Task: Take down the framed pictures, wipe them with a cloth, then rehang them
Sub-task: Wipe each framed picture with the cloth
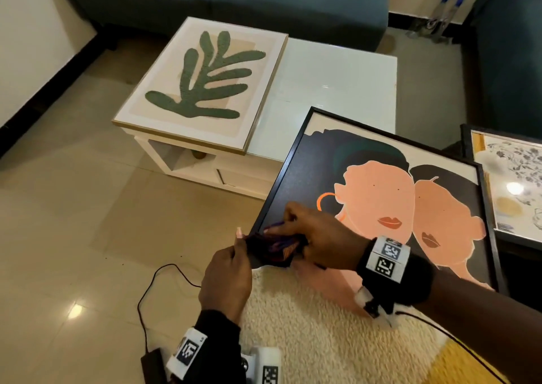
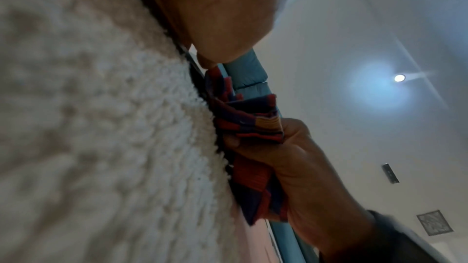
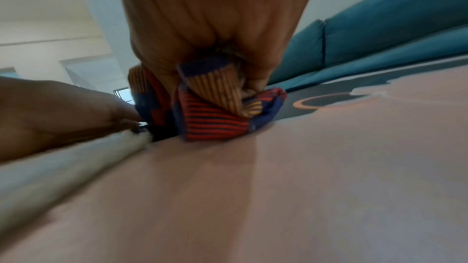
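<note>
Wiping the two-faces picture with the striped cloth

My right hand (image 1: 319, 237) bunches the striped cloth (image 1: 275, 247) in curled fingers and presses it on the black-framed two-faces picture (image 1: 378, 196), at its near-left corner. My left hand (image 1: 227, 278) pinches that same corner's edge. The picture leans against the white table (image 1: 337, 90), where the leaf picture (image 1: 202, 81) lies flat.
</note>
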